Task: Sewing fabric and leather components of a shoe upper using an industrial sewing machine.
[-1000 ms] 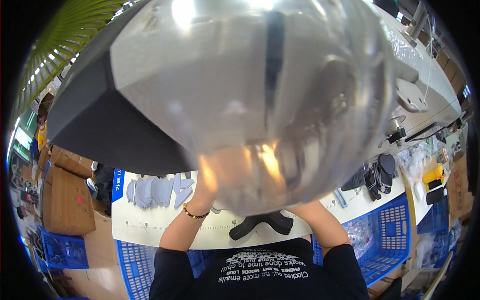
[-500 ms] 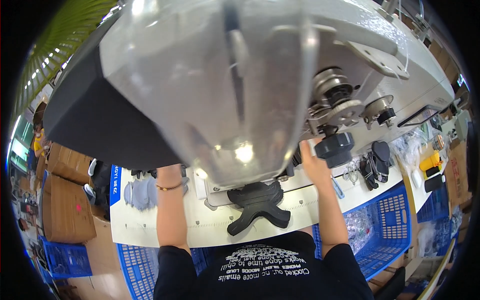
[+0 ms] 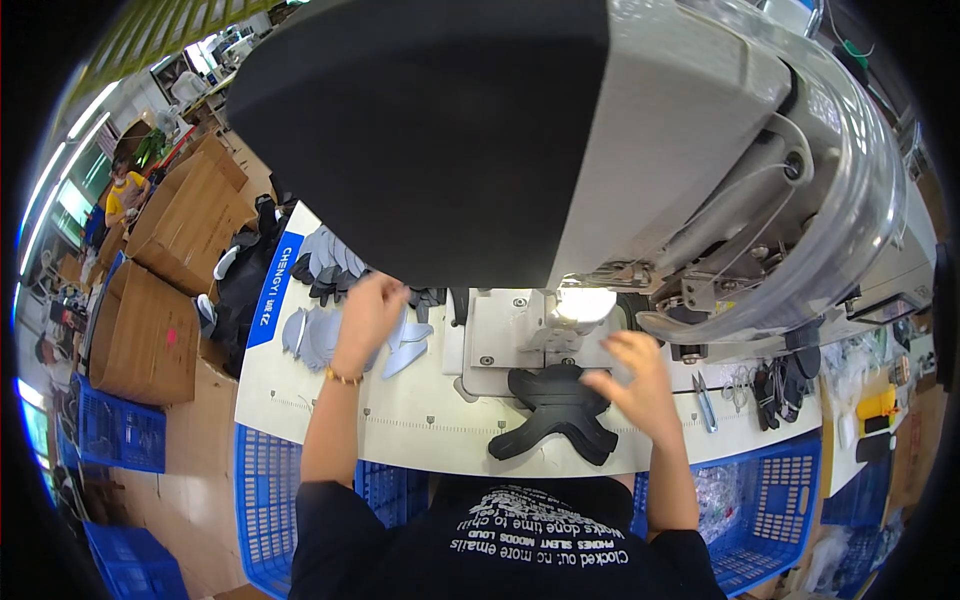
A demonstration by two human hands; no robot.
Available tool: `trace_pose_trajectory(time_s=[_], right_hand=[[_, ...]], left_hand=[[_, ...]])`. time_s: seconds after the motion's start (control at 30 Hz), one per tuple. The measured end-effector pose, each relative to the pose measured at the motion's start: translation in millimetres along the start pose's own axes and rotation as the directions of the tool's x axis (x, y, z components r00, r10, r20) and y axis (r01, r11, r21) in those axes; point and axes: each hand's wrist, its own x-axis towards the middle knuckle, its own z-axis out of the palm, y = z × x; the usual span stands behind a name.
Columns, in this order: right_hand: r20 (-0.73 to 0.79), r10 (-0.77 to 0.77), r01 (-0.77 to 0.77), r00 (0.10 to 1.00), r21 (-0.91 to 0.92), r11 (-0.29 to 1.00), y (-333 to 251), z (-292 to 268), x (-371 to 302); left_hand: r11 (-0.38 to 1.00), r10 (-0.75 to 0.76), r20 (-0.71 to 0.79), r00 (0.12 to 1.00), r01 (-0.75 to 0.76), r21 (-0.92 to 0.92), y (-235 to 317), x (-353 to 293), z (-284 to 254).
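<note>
My left hand (image 3: 374, 315) is over the grey cut pieces (image 3: 318, 338) on the left of the white table, its fingers curled together. Whether a piece is pinched in them is hidden. Beside it, a few loose pale grey pieces (image 3: 405, 352) lie near the sewing machine's bed (image 3: 490, 335). My right hand (image 3: 640, 385) has its fingers spread, just right of a stack of black curved pieces (image 3: 556, 412), and holds nothing. Those black pieces lie at the front of the bed, below the lit needle area (image 3: 580, 308).
The large machine head (image 3: 680, 150), with its black cover (image 3: 430, 140), hangs over the table. Small blue-handled snips (image 3: 706, 405) lie at the right beside black parts (image 3: 785, 385). Blue baskets (image 3: 770, 500) stand below the front edge; cardboard boxes (image 3: 150, 335) stand left.
The view has shifted, so the machine head sits further right and uncovers the bed. Both hands, partly hidden behind it before, now show: the left by the grey pieces, the right nearer the black stack.
</note>
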Motion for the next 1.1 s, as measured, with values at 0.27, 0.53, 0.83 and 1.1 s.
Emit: trace_pose_trajectory(time_s=[0.27, 0.53, 0.83, 1.1], right_hand=[[0.207, -0.08, 0.147, 0.975, -0.333, 0.931, -7, 23, -22], [0.15, -0.003, 0.004, 0.989, -0.002, 1.0, -15, 20, -31], [0.209, 0.221, -0.304, 0.953, 0.651, 0.695, -35, -12, -13], [0.084, 0.029, -0.085, 0.996, 0.802, 0.591, -58, 7, -14]], left_hand=[[0.981, -0.152, -0.121, 0.981, 0.165, 0.102, -30, -71, 48], [0.876, -0.391, -0.134, 0.911, 0.323, -0.357, -38, -59, 42], [0.845, 0.168, -0.135, 0.976, -0.213, -0.49, 78, -66, -24], [0.791, 0.264, 0.053, 0.963, -0.184, -0.584, 149, -80, -23]])
